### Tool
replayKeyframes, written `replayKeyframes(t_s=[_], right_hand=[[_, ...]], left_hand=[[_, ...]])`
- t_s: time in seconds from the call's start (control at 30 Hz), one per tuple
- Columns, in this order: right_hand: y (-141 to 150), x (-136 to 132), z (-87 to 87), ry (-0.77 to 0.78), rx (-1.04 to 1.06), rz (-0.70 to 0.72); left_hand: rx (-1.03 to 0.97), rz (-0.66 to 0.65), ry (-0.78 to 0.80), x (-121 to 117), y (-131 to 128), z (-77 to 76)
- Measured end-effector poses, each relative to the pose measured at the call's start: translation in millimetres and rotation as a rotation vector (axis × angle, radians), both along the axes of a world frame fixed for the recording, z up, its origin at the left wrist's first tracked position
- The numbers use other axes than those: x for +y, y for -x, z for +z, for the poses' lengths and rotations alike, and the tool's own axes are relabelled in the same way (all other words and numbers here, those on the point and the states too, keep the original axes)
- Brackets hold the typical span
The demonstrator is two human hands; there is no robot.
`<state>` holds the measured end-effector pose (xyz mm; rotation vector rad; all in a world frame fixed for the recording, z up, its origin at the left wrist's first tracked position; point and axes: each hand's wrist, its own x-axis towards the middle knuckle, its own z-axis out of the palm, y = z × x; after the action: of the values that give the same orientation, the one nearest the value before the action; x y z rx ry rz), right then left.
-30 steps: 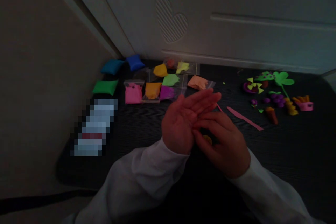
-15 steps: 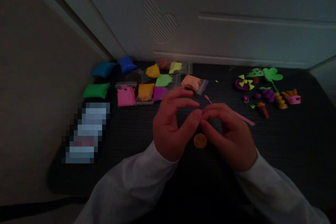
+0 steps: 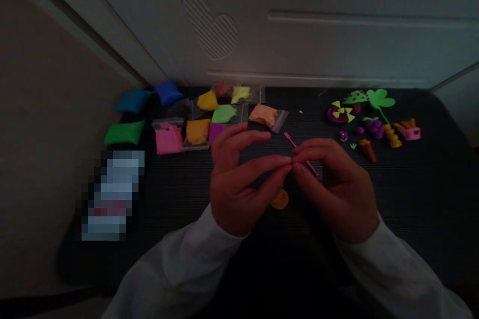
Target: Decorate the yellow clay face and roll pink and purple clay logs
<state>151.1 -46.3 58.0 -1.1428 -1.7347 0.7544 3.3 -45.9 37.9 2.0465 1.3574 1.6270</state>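
Note:
My left hand (image 3: 237, 184) pinches with thumb and index finger, its other fingers raised and apart. Its fingertips meet those of my right hand (image 3: 339, 194), which also pinches. Anything between the fingertips is too small and dark to make out. Just below them on the dark table (image 3: 179, 214) lies a flat yellow-orange clay disc (image 3: 280, 200) with a small reddish mark, its left edge partly covered by my left hand. Behind the fingertips, a thin pink modelling tool (image 3: 310, 166) lies slantwise, partly hidden by my right hand.
Bags of coloured clay, including pink (image 3: 168, 138), orange (image 3: 197, 132) and peach (image 3: 264, 115), lie at the back left. A blurred-out phone-like screen (image 3: 114, 194) is at left. Small clay models stand at right, among them purple grapes (image 3: 374, 128) and a pink fries box (image 3: 411, 133).
The left index finger has come down against the thumb. Both hands still meet at the fingertips. More of the pink tool shows, while a pink strip beside the right hand is now out of sight.

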Motion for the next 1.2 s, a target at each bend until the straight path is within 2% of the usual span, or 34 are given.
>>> replayKeyframes(t_s=[0.3,0.73,1.03,1.2], right_hand=[[-0.1,2.0,-0.5,-0.046,-0.039,0.009],[-1.4,0.0,-0.4,-0.028,-0.033,0.013],[-1.6,-0.3,0.9,-0.013,-0.055,0.031],[-2.8,-1.1,2.4,-0.004,-0.069,0.034]], left_hand=[[0.028,-0.022,0.069,1.5,1.0,1.8],[0.028,-0.047,0.146,0.8,0.5,1.6],[-0.072,-0.053,0.215,1.4,-2.5,1.3],[-0.267,-0.128,0.322,4.7,-2.7,-2.8]])
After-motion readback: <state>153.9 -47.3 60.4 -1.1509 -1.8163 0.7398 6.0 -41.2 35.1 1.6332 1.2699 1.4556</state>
